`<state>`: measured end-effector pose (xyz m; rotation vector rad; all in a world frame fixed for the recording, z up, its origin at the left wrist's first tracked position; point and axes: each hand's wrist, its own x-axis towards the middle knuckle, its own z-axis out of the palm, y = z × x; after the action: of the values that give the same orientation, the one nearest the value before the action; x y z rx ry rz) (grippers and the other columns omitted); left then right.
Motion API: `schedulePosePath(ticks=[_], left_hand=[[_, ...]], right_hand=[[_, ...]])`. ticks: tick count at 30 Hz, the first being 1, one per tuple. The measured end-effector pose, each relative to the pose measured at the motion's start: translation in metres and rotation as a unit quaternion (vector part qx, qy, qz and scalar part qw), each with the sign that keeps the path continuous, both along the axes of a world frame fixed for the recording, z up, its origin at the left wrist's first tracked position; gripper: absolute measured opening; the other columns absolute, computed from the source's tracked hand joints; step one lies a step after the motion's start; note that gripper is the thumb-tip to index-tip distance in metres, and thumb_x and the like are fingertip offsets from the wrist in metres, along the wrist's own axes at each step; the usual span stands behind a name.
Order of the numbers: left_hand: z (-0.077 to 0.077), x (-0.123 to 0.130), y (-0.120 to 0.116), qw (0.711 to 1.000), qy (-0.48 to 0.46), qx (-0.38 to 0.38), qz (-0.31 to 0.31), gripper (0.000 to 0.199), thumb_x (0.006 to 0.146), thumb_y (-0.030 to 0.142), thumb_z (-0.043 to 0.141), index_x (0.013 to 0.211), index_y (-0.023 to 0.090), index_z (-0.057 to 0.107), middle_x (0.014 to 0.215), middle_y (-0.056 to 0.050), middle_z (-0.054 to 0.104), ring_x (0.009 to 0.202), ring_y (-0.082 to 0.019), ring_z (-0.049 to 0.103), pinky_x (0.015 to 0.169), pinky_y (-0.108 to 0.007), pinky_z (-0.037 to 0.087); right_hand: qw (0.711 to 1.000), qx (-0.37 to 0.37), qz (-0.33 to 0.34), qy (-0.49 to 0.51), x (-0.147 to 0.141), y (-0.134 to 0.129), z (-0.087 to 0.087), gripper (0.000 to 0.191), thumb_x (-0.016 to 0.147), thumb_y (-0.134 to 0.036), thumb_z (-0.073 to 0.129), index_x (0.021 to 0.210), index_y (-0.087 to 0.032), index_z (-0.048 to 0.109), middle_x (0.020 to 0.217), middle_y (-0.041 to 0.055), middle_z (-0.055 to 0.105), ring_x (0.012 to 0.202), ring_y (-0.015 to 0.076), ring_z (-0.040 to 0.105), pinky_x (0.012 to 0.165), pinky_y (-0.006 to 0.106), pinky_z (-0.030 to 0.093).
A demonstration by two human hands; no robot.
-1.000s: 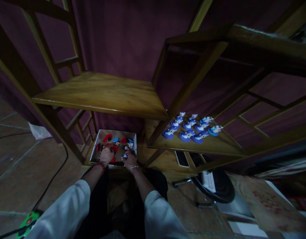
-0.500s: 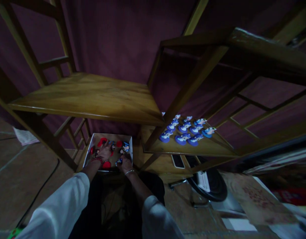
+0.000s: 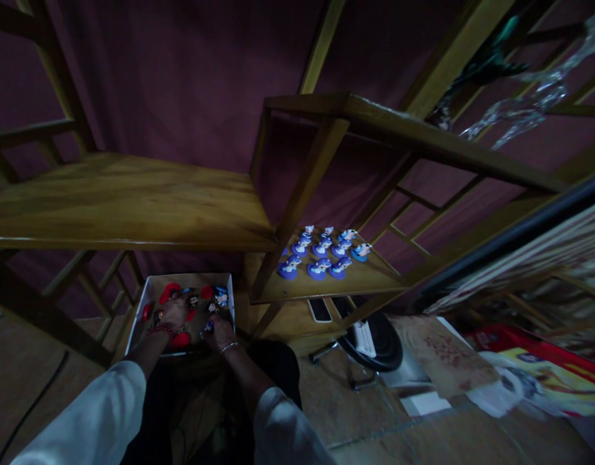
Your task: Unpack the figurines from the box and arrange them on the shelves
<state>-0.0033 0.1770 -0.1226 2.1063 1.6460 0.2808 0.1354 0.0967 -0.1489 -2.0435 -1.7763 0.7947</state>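
Blue marked the small figurine (image 3: pixel 208 327) pinched in the right hand (image 3: pixel 222 335), within the box (image 3: pixel 231 294). The left hand (image 3: pixel 175 314) lay among red pieces (image 3: pixel 181 340); I couldn't tell its grip. Sweeping sideways there might have toppled 1.

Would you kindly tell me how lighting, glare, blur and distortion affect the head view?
Head view: dim overall, the left hand and right hand dark within the box; head view: white highlights on the clear object at upper right; head view: soft detail on the purple figurines; head view: the package at lower right looks stretched by wide-angle distortion.
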Motion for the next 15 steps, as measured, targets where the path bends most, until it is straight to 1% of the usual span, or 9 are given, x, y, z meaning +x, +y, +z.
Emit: schedulePosePath(ticks=[1,3,7,10,15], left_hand=[[-0.002,0.0,0.002,1.0,-0.003,-0.007,0.013,0.036,0.084,0.012,0.037,0.117,0.018,0.051,0.114,-0.011,0.056,0.1,-0.019,0.057,0.083,-0.029,0.044],[-0.004,-0.003,0.006,0.999,-0.007,-0.021,0.039,0.04,0.084,0.013,0.034,0.121,0.017,0.048,0.113,-0.013,0.057,0.1,-0.021,0.057,0.082,-0.029,0.044],[-0.003,-0.013,0.005,0.997,-0.008,-0.028,0.074,0.038,0.084,0.019,0.036,0.118,0.013,0.051,0.103,-0.014,0.063,0.095,-0.023,0.059,0.078,-0.029,0.044],[-0.003,-0.019,0.001,0.997,-0.021,-0.009,0.074,0.036,0.083,0.019,0.037,0.114,0.013,0.054,0.101,-0.013,0.064,0.094,-0.021,0.06,0.079,-0.027,0.044],[-0.009,-0.022,-0.003,0.995,-0.036,0.035,0.085,0.035,0.084,0.021,0.039,0.114,0.013,0.055,0.108,-0.012,0.063,0.101,-0.019,0.057,0.088,-0.025,0.04]], right_hand=[[1.0,0.0,-0.001,0.0,0.0,0.0,0.0,0.027,0.069,-0.022,0.06,0.096,-0.019,0.056,0.096,0.0073,0.066,0.09,0.0186,0.062,0.076,0.025,0.045],[1.0,-0.001,-0.003,-0.001,0.0,0.0,0.001,0.028,0.069,-0.021,0.06,0.096,-0.019,0.055,0.096,0.0068,0.066,0.09,0.0182,0.061,0.076,0.025,0.045],[1.0,-0.002,-0.01,0.005,-0.001,-0.001,0.001,0.024,0.071,-0.022,0.057,0.095,-0.019,0.056,0.092,0.0062,0.066,0.088,0.0173,0.062,0.075,0.024,0.044],[1.0,0.001,-0.012,0.015,-0.001,-0.001,0.0,0.022,0.072,-0.022,0.057,0.094,-0.02,0.056,0.092,0.005,0.066,0.086,0.0161,0.062,0.075,0.023,0.044],[1.0,0.004,-0.008,0.012,-0.001,-0.001,-0.001,0.023,0.072,-0.022,0.056,0.095,-0.019,0.056,0.089,0.0054,0.066,0.085,0.0155,0.061,0.076,0.023,0.043]])
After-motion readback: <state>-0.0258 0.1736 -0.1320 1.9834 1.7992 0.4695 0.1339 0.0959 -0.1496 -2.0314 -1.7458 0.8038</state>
